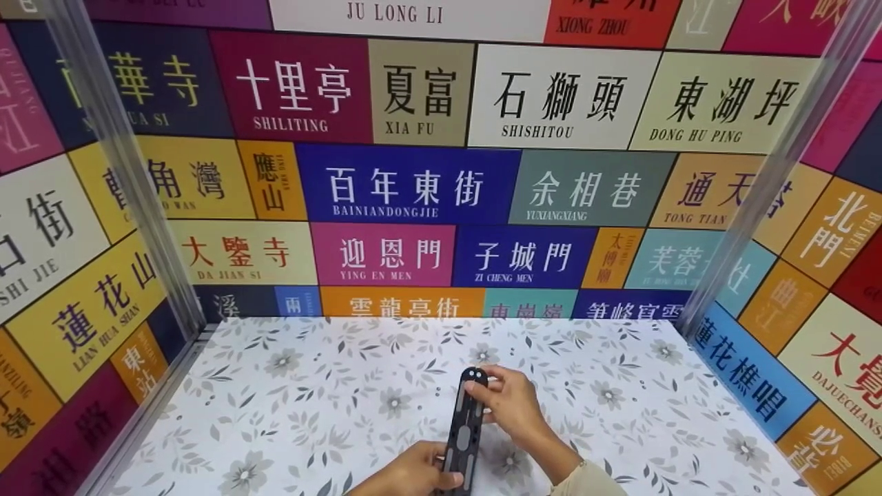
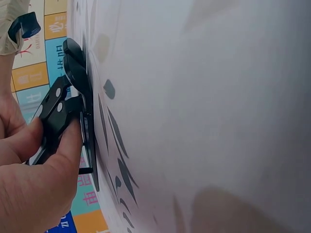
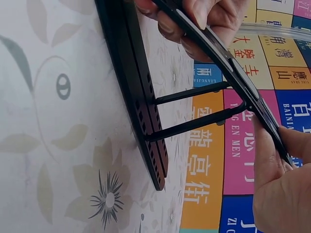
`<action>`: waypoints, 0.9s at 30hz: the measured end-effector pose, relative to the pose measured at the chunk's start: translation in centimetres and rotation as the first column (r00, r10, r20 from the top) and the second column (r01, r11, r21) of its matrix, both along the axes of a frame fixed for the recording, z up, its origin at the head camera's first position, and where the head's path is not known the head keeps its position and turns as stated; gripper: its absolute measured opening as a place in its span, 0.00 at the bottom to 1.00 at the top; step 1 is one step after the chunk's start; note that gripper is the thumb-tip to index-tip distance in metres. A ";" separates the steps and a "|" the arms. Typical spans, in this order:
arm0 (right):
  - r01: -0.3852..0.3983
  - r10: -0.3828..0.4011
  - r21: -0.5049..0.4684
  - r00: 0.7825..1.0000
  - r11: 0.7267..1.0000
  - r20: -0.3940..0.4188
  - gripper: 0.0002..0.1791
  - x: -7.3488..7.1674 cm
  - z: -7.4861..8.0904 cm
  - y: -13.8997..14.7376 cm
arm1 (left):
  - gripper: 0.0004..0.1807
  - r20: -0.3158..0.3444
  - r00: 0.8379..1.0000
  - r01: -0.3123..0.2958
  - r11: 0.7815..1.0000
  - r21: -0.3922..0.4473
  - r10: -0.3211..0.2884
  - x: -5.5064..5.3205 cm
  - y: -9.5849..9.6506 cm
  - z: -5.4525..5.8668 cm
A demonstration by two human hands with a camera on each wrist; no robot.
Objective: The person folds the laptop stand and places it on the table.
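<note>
Grip of the left hand is clamped on the near end of a black folding stand, thumb on the top face and fingers at the side; grip of the right hand pinches the far end, beside the round tip with its two pale rivets. So the stand lies between both grips, its long axis running away from the person, just over the counter; whether its underside touches cannot be told. Midway between the grips, an oval grey insert sits on the upper face. Beneath them, the right wrist view shows thin struts joining that tilted upper part to the slotted lower bars. The stand looks stiff, fairly light and hard to break, though smooth enough along its faces to slide in loose fingers, and its hinged parts may swing or nip skin. The ends of the long bars seem the best place to hold, clear of the struts. Outward from the right grip comes a pale sleeve; past both grips, beyond the counter, stands the coloured sign wall.
</note>
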State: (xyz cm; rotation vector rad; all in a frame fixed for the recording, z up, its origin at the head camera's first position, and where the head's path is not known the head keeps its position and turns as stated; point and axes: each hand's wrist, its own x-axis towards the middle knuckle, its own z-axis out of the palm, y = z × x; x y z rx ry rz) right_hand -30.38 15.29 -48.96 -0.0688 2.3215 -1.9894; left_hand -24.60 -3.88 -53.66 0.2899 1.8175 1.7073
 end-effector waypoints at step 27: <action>0.124 -0.118 0.084 0.990 0.989 -0.079 0.30 1.5 -0.1 -0.1 | 0.14 0.029 0.993 0.108 0.983 0.147 -0.113 -0.5 -0.8 -0.1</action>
